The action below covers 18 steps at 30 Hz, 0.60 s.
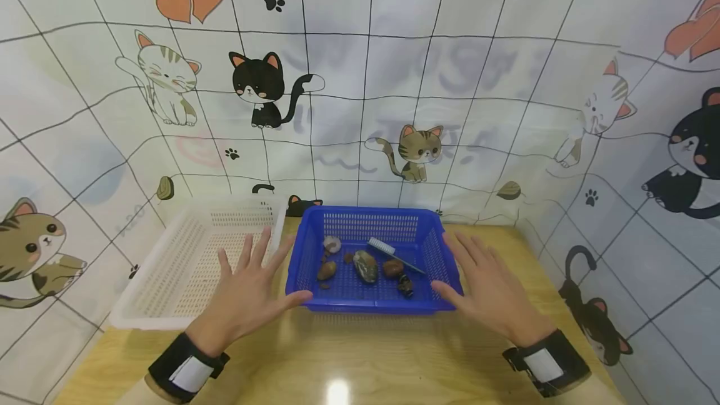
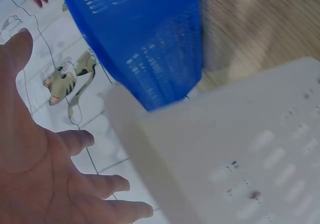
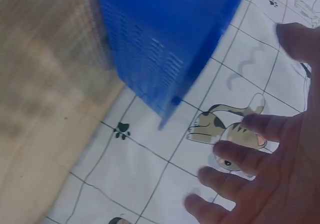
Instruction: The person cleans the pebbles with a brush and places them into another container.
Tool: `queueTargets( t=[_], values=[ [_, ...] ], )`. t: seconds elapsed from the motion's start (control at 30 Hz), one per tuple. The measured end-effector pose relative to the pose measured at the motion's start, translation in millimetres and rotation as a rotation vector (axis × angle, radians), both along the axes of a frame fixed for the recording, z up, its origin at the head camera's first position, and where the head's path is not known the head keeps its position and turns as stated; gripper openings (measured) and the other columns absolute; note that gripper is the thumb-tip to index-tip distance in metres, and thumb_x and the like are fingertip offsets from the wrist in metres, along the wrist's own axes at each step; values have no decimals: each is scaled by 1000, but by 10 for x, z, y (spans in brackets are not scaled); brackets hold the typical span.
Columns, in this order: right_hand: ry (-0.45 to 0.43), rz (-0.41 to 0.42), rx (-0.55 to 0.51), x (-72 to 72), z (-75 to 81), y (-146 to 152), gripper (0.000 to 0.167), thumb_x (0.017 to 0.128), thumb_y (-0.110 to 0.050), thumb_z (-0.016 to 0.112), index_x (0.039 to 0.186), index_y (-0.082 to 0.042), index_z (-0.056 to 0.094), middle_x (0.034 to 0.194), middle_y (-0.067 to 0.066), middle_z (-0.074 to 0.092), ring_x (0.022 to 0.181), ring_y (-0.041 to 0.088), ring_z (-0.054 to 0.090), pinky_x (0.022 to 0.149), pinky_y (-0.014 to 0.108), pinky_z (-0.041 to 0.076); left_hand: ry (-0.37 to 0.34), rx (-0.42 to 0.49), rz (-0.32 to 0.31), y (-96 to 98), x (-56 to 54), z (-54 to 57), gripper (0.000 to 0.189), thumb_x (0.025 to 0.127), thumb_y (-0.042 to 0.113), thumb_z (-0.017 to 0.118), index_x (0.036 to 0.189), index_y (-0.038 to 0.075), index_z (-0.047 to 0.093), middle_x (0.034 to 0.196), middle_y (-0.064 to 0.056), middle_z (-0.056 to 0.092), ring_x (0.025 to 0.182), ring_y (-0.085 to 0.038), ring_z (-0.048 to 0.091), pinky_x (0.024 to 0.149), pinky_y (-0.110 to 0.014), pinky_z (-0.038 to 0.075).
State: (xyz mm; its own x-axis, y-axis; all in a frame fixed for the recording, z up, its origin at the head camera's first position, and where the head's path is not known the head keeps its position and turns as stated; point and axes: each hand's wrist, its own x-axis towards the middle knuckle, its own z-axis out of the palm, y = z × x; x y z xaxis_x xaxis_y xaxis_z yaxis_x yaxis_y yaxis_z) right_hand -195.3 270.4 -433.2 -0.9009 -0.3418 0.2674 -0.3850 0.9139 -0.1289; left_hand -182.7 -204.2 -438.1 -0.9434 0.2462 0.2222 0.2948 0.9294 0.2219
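My left hand is spread over the right part of a white basket, its thumb reaching toward the blue basket. On the other side, my right hand is spread by the blue basket's right rim, holding nothing. Inside the blue basket lie a large grey-brown stone, a reddish-brown stone, a brown stone, a dark banded piece, a pale round piece and a small brush with white bristles and a blue handle. In the left wrist view, the fingers are apart and hold nothing.
Both baskets stand side by side on a wooden table, the white one at the left. Behind and at both sides hangs a white sheet with a grid and printed cats. Small brown bits lie among the stones.
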Motion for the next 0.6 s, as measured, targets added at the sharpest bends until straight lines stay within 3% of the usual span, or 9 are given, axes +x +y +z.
queueTargets(
  t=[0.17, 0.23, 0.37, 0.6],
  values=[
    [42, 32, -2, -81, 103, -48, 90, 108, -58, 79, 177, -9, 47, 172, 25, 59, 156, 51, 60, 123, 72, 57, 23, 4, -30, 110, -4, 75, 109, 99, 85, 71, 186, 32, 31, 195, -23, 20, 174, -64, 26, 126, -105, 9],
    [40, 29, -1, -113, 153, -72, 86, 108, -54, 81, 175, -10, 51, 167, 25, 64, 150, 49, 66, 112, 69, 65, 30, 4, -42, 153, -11, 106, 108, 100, 85, 70, 186, 32, 32, 195, -23, 20, 172, -64, 32, 125, -105, 11],
    [10, 24, 5, -181, 241, -136, 80, 108, -47, 83, 173, -11, 55, 161, 26, 68, 143, 50, 70, 100, 67, 70, 45, -2, -62, 212, -21, 144, 106, 102, 85, 68, 186, 31, 32, 194, -23, 22, 167, -63, 43, 124, -105, 15],
    [-34, 69, 5, -369, 352, -281, 68, 109, -41, 82, 166, -10, 63, 155, 26, 73, 138, 49, 74, 103, 67, 69, 33, 19, -86, 300, -64, 199, 105, 102, 84, 70, 184, 29, 36, 191, -24, 31, 167, -60, 46, 129, -101, 14]
  ],
)
